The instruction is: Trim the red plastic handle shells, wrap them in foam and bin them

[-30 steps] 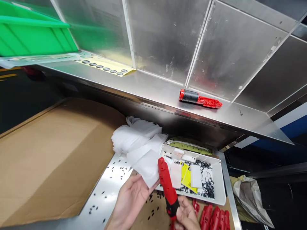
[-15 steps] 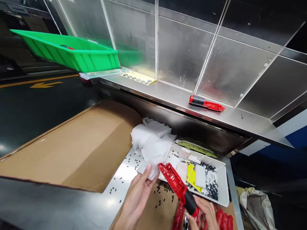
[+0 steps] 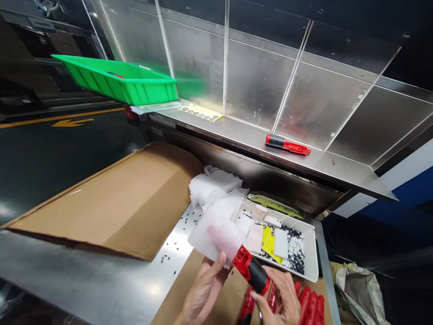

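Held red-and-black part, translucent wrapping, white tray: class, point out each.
Held red-and-black part [image 3: 257, 274]: head view, black band.
Translucent wrapping [image 3: 214, 237]: head view, its middle.
White tray [image 3: 310, 253]: head view, right wall.

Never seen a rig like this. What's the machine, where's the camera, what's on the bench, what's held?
There's no machine: just a person's two bare hands, seen from a head-worn camera looking forward and down. The right hand grips a red-and-black plastic housing; its far end shows pinkish through a translucent white sleeve held by the left hand.

On the metal bench are a brown cardboard sheet, a pile of white sleeves and a white tray with small black pieces. More red parts lie near the right hand. The shelf behind holds a similar housing and a green bin.
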